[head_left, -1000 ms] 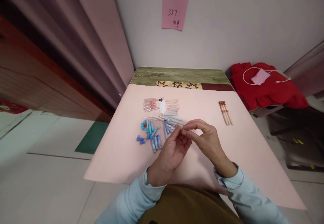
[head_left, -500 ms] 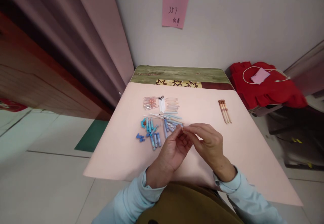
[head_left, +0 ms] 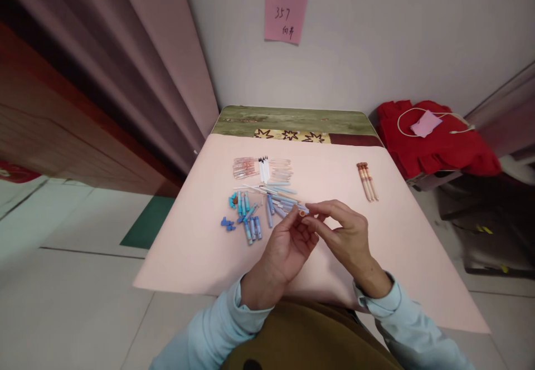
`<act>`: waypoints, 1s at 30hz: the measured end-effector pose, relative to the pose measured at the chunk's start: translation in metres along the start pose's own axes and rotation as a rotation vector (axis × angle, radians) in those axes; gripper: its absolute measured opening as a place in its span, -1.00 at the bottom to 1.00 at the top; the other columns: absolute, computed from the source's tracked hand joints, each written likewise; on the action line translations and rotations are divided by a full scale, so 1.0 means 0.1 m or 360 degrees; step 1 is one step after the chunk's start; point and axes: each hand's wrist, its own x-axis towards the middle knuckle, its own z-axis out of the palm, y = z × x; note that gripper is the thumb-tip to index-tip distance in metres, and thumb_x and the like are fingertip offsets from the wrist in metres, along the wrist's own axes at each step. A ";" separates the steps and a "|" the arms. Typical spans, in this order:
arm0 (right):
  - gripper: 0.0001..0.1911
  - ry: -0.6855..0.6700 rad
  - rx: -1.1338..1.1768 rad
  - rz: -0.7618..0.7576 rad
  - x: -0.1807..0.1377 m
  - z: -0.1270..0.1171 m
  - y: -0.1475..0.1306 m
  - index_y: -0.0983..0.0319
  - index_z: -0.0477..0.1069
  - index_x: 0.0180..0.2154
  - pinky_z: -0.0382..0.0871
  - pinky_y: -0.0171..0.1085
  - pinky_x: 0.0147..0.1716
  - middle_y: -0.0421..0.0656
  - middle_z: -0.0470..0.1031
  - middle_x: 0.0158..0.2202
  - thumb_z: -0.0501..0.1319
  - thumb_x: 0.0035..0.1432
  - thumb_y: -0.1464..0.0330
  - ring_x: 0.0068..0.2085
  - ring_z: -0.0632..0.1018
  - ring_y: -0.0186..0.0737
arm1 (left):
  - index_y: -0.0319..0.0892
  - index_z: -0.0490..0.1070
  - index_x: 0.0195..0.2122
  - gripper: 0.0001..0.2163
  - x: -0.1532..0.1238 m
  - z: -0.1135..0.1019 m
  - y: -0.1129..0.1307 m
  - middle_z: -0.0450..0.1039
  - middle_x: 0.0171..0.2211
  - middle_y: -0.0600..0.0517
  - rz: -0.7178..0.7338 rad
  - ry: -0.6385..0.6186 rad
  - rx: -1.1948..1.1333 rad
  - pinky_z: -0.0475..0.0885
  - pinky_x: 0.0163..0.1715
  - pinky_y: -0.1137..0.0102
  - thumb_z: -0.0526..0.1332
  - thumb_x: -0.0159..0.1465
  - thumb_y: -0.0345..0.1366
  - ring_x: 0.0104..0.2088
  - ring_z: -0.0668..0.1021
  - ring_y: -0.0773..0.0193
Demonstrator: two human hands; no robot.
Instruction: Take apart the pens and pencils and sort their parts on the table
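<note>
My left hand (head_left: 284,244) is closed, pinching a small pen part with a round orange-brown end (head_left: 302,213) between thumb and fingers. The thumb and index finger of my right hand (head_left: 345,236) close around that same end from the right; most of the part is hidden. Just beyond my fingertips lies a loose pile of pale blue and lilac pen tubes (head_left: 284,198). To its left are short printed blue pen barrels (head_left: 253,228), turquoise toppers (head_left: 232,200) and dark blue toppers (head_left: 228,224).
Clear pinkish tubes (head_left: 244,168), white refills with dark tips (head_left: 263,170) and pale tubes (head_left: 281,168) lie in rows farther back. Several cream pens with brown toppers (head_left: 368,182) lie at the right on the pale sheet (head_left: 397,247). Red cloth (head_left: 443,147) and a white cable are beyond the table.
My right fingertips have parted slightly, and the round orange-brown end now shows between my hands. The whole view has shifted a little; the items on the table lie as before.
</note>
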 end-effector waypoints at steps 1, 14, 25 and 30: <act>-0.85 0.0025 -0.0014 0.0027 0.00 -0.03 0.01 0.16 0.59 -0.17 0.48 -0.28 -0.32 -0.16 0.60 -0.31 0.35 0.18 0.34 -0.38 0.56 -0.29 | -0.30 0.46 -0.32 -0.83 0.00 0.00 0.06 0.56 -0.42 -0.02 0.0007 0.0001 0.0000 0.51 -0.45 0.50 0.19 0.37 -0.31 -0.45 0.60 0.37; -0.77 -0.0512 -0.0797 0.0619 0.13 0.30 0.88 0.12 0.61 -0.24 0.29 -0.28 -0.34 -0.18 0.60 -0.33 0.20 0.24 0.21 -0.32 0.54 -0.21 | -0.31 0.39 -0.30 -0.78 -0.18 -0.10 0.70 0.46 -0.46 0.02 0.0494 0.0232 -0.0125 0.44 -0.59 0.69 0.03 0.45 -0.39 -0.57 0.49 0.54; -0.81 -0.0672 -0.0873 0.0571 0.20 0.49 0.93 0.15 0.58 -0.25 0.22 -0.30 -0.35 -0.16 0.58 -0.24 0.22 0.23 0.24 -0.26 0.53 -0.23 | -0.34 0.43 -0.31 -0.81 -0.13 -0.40 0.67 0.47 -0.46 0.02 0.0346 0.0249 -0.0041 0.45 -0.60 0.65 0.08 0.41 -0.41 -0.56 0.50 0.50; -0.80 -0.0465 -0.0527 0.0681 0.15 0.42 0.96 0.20 0.50 -0.31 0.22 -0.30 -0.40 -0.21 0.50 -0.44 0.22 0.18 0.21 -0.42 0.44 -0.27 | -0.33 0.45 -0.29 -0.81 -0.16 -0.51 0.89 0.48 -0.44 0.01 0.0525 0.0256 -0.0074 0.47 -0.55 0.66 0.07 0.41 -0.44 -0.54 0.52 0.50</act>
